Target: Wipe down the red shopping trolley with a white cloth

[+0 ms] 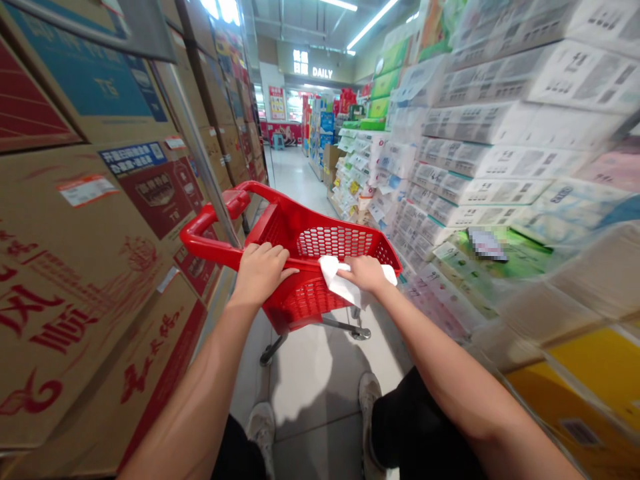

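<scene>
While the left hand (pixel 261 272) curls over the near rim (pixel 310 265) of the red cart (pixel 295 307), centre of frame, the right hand (pixel 365 272) holds a white cloth (pixel 345 289) against the same rim, farther right. Cloth material uncertain; could be paper. Both hands closed: left on rim, right on cloth. Cart stands askew on the pale floor (pixel 313 437), handle (pixel 210 251) toward the left of frame. Judgement: wiping of the rim looks under way. Done: cart steadied, cloth in contact. How much surface is already wiped cannot be told. Probably left: rest of the rim, perhaps the handle and mesh side (pixel 335 240); cloth not on these now. Surroundings: cardboard boxes (pixel 110 240) at left, wrapped packs (pixel 500 123) upper right.
</scene>
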`<control>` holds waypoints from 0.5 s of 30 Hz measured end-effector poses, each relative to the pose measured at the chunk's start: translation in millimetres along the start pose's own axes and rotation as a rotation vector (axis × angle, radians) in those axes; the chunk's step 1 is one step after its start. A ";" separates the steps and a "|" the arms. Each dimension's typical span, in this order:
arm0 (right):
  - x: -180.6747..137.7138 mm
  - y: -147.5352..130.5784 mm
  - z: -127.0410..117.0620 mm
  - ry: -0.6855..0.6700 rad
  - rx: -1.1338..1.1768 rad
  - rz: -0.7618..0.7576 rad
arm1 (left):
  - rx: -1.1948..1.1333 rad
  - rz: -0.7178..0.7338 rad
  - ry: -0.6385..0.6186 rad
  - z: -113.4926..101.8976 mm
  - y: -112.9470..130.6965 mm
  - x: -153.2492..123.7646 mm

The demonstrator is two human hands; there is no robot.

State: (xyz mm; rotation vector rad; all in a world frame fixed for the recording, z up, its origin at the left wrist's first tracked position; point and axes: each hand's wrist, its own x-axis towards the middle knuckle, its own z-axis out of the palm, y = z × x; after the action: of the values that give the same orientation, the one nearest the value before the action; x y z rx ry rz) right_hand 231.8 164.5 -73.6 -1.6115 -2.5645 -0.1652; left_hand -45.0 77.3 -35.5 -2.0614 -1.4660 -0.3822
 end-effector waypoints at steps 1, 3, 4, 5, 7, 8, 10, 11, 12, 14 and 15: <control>-1.9 10.9 1.7 -0.002 -0.009 0.031 | 0.006 0.004 0.004 0.5 -0.5 0.4; -5.0 31.5 4.6 -0.010 -0.024 0.091 | 0.016 0.007 0.009 1.8 -1.1 1.0; -6.2 40.1 5.6 -0.020 -0.030 0.119 | 0.018 0.006 0.010 2.5 -1.1 1.2; -7.0 46.7 6.1 -0.031 -0.035 0.143 | 0.020 0.002 0.010 3.1 -1.0 1.4; -7.6 51.9 5.8 -0.050 -0.035 0.164 | 0.025 -0.009 0.009 3.9 -0.3 1.7; -7.2 49.4 5.1 -0.054 -0.032 0.156 | 0.028 -0.015 0.009 4.0 0.3 1.9; -4.9 33.5 2.8 -0.055 -0.019 0.111 | 0.031 -0.024 0.012 3.7 1.4 2.4; -3.1 20.6 1.4 -0.050 -0.009 0.080 | 0.028 -0.026 0.014 3.4 2.0 2.6; -1.0 5.1 0.0 -0.041 0.004 0.051 | 0.022 -0.025 0.015 3.1 2.5 2.8; 3.4 -29.1 -2.5 -0.003 0.033 -0.003 | 0.011 -0.020 0.016 2.4 3.2 2.6; 5.4 -45.6 -3.8 0.023 0.048 -0.029 | 0.009 -0.017 0.018 2.0 3.3 2.2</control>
State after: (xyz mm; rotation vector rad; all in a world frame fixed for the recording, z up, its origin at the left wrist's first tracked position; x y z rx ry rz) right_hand 188.5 149.1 -70.6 -1.5480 -2.5549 -0.1234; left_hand -41.4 79.4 -36.8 -2.0348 -1.4730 -0.3993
